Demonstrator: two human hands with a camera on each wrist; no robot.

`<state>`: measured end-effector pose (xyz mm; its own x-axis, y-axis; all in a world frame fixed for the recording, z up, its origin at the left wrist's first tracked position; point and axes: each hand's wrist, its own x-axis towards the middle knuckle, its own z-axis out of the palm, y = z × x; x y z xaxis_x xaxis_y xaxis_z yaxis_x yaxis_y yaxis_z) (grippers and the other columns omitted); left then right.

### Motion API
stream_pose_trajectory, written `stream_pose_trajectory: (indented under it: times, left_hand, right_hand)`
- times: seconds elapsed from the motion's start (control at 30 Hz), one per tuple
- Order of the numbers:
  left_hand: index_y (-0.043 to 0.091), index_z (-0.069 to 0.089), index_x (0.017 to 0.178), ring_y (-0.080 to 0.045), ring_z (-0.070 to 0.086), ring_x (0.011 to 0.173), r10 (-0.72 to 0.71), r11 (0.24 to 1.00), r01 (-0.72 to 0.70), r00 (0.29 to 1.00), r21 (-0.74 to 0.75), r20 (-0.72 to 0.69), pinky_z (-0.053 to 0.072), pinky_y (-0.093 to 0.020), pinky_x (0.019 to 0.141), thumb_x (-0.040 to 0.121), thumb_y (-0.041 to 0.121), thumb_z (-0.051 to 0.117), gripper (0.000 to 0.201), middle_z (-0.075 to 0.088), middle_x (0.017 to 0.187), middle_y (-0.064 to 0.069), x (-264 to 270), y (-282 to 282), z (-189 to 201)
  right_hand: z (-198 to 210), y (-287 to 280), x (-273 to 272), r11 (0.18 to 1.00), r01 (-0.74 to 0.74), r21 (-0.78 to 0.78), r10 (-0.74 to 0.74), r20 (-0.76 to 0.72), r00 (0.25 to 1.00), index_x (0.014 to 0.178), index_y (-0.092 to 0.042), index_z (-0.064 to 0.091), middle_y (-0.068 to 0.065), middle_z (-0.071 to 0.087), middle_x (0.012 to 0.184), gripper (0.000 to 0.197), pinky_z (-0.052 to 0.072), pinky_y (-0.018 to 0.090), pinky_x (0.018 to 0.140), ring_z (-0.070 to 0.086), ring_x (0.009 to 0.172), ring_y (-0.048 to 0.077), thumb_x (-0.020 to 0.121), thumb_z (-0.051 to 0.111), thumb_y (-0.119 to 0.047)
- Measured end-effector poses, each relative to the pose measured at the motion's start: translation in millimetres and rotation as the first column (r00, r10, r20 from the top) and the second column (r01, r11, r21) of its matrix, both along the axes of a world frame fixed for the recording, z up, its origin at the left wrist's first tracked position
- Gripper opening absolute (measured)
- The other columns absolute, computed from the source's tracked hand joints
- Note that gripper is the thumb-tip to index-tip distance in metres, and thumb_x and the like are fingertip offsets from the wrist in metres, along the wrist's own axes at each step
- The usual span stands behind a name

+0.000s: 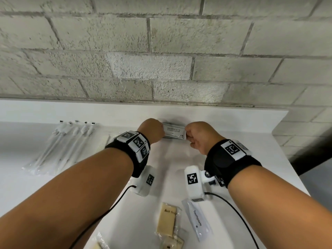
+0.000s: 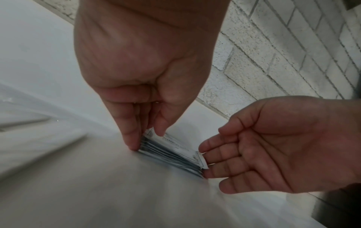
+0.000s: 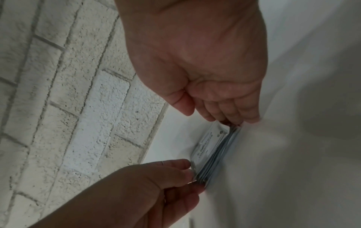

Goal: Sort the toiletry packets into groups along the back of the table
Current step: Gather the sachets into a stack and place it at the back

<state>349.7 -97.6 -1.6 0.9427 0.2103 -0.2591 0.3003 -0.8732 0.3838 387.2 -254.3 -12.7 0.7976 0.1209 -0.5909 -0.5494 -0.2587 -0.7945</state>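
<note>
The stack of shampoo packets point(image 1: 174, 131) sits at the back of the table point(image 1: 233, 126), close to the brick wall point(image 1: 161, 51), with the left hand point(image 1: 152, 129) at its left end and the right hand point(image 1: 201, 136) at its right end. The left hand pinches its end, thumb on the top packet and a fingertip down the edge at the table; the right hand lies released, its straight fingers point(image 2: 218, 155) only pressing against the short edges. These sachets look light, thin and glossy, so I judge they will slide over one another easily and fan out if squeezed off-centre; the safest hold is across the two short ends, pressing inward evenly, or a pinch through the whole thickness at one end. From the head view only the top label shows, and the fingers are hidden behind the knuckles. The left wrist view shows the layered edges of the stack point(image 2: 171, 155) and the flat right palm. The head view alone shows the rest of the sort: wrapped toothbrushes point(image 1: 61, 146) grouped at the back left, and near the front edge a bath soap packet point(image 1: 166, 220) and a toothpaste packet point(image 1: 197, 219) not yet moved back
</note>
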Motion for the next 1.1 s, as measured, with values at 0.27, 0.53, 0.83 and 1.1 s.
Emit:
stream_pose_trajectory:
  times: [0.27, 0.53, 0.83, 1.1]
  left_hand:
    - [0.004, 0.054, 0.130, -0.030, 0.059, 0.115, 0.069, 0.992, -0.062, 0.996, -0.107, 0.060, 0.048, -0.034, 0.095, 0.089, 0.015, 0.056, 0.043, 0.062, 0.125, -0.016, -5.9, 3.3, -1.0]
    - [0.017, 0.058, 0.124, -0.024, 0.058, 0.110, 0.022, 0.998, -0.012, 0.985, -0.060, 0.173, 0.043, -0.025, 0.087, 0.080, 0.020, 0.072, 0.046, 0.062, 0.120, -0.007, -10.7, 0.4, -11.0]
    - [0.023, 0.052, 0.136, -0.021, 0.051, 0.125, -0.026, 1.000, 0.025, 0.981, 0.008, 0.192, 0.037, -0.026, 0.103, 0.086, 0.029, 0.066, 0.052, 0.056, 0.136, -0.004, -3.2, 6.3, -13.2]
    - [0.023, 0.058, 0.130, -0.021, 0.059, 0.112, -0.029, 0.998, 0.040, 0.975, -0.042, 0.219, 0.045, -0.026, 0.095, 0.081, 0.028, 0.071, 0.051, 0.065, 0.121, -0.005, -6.5, 8.1, -10.1]
  right_hand:
    - [4.1, -13.6, -10.1, 0.988, -0.132, -0.075, 0.143, 0.169, 0.975, 0.101, -0.018, 0.062, 0.006, 0.058, 0.109, 0.015, 0.044, 0.039, 0.098, 0.055, 0.104, 0.023, 0.091, 0.052, -0.019]
    - [0.7, -5.0, -16.5, 0.589, -0.198, -0.783, 0.701, 0.374, 0.607, 0.110, -0.012, 0.062, 0.014, 0.052, 0.119, 0.036, 0.049, 0.032, 0.084, 0.060, 0.101, 0.031, 0.077, 0.074, -0.017]
    - [-1.9, 0.0, -1.7, 0.581, -0.123, -0.804, 0.719, 0.437, 0.540, 0.097, -0.014, 0.065, 0.009, 0.068, 0.102, 0.017, 0.051, 0.035, 0.082, 0.061, 0.098, 0.030, 0.081, 0.062, -0.012]
    - [3.6, -6.9, 1.2, 0.639, -0.187, -0.747, 0.667, 0.416, 0.618, 0.111, -0.009, 0.050, 0.009, 0.064, 0.095, 0.048, 0.047, 0.033, 0.075, 0.061, 0.090, 0.029, 0.073, 0.079, -0.015]
